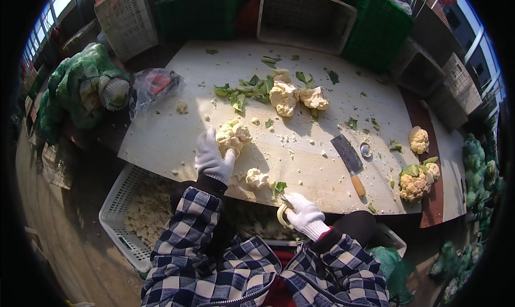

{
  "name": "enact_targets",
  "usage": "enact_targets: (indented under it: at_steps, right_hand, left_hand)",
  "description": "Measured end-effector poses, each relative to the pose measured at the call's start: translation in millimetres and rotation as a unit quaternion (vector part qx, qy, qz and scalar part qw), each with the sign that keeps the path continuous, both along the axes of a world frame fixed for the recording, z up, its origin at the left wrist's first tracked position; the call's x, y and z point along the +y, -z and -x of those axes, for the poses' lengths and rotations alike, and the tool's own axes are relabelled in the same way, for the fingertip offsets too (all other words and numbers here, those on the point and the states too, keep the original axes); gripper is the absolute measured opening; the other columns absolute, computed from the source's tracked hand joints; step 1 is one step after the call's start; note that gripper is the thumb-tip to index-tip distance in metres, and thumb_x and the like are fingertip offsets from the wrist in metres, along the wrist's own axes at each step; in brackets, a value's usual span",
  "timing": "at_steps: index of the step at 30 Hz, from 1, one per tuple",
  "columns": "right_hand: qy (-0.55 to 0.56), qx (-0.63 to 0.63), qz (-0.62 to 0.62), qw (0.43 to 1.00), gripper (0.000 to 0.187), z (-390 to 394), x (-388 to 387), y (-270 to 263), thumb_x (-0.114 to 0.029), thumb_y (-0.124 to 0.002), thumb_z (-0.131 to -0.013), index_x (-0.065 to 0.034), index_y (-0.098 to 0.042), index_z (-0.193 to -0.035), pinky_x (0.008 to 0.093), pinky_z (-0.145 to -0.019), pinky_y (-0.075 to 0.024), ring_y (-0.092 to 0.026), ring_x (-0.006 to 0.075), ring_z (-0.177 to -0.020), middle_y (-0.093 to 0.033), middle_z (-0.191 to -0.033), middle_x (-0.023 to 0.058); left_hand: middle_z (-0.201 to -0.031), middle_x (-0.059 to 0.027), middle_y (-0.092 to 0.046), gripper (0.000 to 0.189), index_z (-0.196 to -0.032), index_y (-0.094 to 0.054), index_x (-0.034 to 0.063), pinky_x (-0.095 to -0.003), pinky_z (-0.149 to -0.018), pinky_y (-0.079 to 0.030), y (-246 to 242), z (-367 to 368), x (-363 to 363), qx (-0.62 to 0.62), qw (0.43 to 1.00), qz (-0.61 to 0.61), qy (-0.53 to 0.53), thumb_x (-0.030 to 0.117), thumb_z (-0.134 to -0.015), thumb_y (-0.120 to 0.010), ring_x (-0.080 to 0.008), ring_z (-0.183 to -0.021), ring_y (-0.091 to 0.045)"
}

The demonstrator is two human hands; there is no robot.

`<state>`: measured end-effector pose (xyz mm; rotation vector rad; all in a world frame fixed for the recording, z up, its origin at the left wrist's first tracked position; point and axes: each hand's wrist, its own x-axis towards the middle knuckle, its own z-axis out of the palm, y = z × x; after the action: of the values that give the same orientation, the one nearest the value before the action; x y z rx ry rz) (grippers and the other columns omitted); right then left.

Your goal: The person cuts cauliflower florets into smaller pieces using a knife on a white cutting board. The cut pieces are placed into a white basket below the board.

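Note:
White knitted gloves cover both hands. At the left part of the pale board, my left hand grips a cauliflower piece between thumb and fingers. My right hand, at the board's near edge, is closed on a pale, curved item, perhaps a cauliflower stem or peeling; what it is cannot be told for certain. Between the hands lie a small cauliflower floret and a green leaf scrap. A cleaver with a wooden handle lies to the right, beside a small round metal object.
Cauliflower pieces and leaves lie farther back. Whole cauliflower heads sit at the right edge. Below left stands a white plastic crate of florets. Green net bags and a plastic bag are at left; crates line the back.

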<state>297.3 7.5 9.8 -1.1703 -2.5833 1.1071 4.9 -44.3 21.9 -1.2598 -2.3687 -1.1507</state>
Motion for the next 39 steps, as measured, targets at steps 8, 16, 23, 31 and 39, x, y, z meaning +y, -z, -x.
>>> enact_targets:
  at_steps: [8, 16, 23, 31, 39]
  right_hand:
    - [0.071, -0.04, 0.023, 0.996, 0.029, -3, -18, -8, -0.022, -0.061, -0.091, -0.0103, -0.064, -0.117, 0.0403, -0.076, -0.054, -0.069, 0.029, -0.084, -0.07, -0.094, 0.0173]
    - [0.006, -0.126, -0.066, 0.99, 0.022, 59, -13, -1, -0.029, -0.054, -0.094, -0.0121, -0.057, -0.108, 0.0517, -0.082, -0.0512, -0.064, 0.0401, -0.096, -0.067, -0.1, 0.0187]
    - [0.036, -0.132, 0.136, 0.981, 0.026, 62, -2, -24, -0.026, -0.05, -0.094, -0.0054, -0.056, -0.109, 0.0494, -0.076, -0.0525, -0.066, 0.0403, -0.089, -0.066, -0.097, 0.0211]
    - [-0.3, -0.218, -0.311, 0.875, 0.021, 64, 0, 11, -0.016, -0.054, -0.09, 0.003, -0.062, -0.091, 0.0472, -0.053, -0.0493, -0.064, 0.0368, -0.068, -0.058, -0.075, 0.0233]
    - [-0.348, -0.273, -0.259, 0.859, 0.02, 75, 9, -16, -0.01, -0.057, -0.082, 0.0032, -0.07, -0.076, 0.0443, -0.062, -0.0519, -0.064, 0.0372, -0.074, -0.063, -0.087, 0.0243]
  left_hand:
    - [-0.104, -0.0249, -0.063, 0.05, -0.124, -0.052, 0.0064, -0.0467, -0.081, -0.053, 10, -61, -26, -0.144, 0.937, 0.241, 0.209, 0.027, -0.082, -0.071, -0.042, -0.096, -0.064]
    - [-0.095, -0.0245, -0.063, 0.043, -0.118, -0.049, 0.0106, -0.0522, -0.075, -0.052, 28, -61, -22, -0.142, 0.938, 0.231, 0.215, 0.029, -0.084, -0.068, -0.0434, -0.086, -0.065]
    - [-0.086, -0.0221, -0.061, 0.039, -0.113, -0.047, 0.0109, -0.054, -0.062, -0.051, 47, -67, -22, -0.102, 0.953, 0.214, 0.188, 0.031, -0.085, -0.064, -0.0403, -0.07, -0.064]
    - [-0.082, -0.0218, -0.063, 0.034, -0.11, -0.049, 0.0107, -0.0548, -0.06, -0.051, 40, -71, -20, -0.118, 0.953, 0.223, 0.169, 0.03, -0.086, -0.063, -0.0399, -0.07, -0.066]
    - [-0.096, -0.0254, -0.069, 0.044, -0.11, -0.061, -0.0033, -0.0434, -0.083, -0.054, 23, -70, -11, -0.312, 0.932, 0.14, 0.122, 0.034, -0.088, -0.068, -0.0387, -0.092, -0.068]
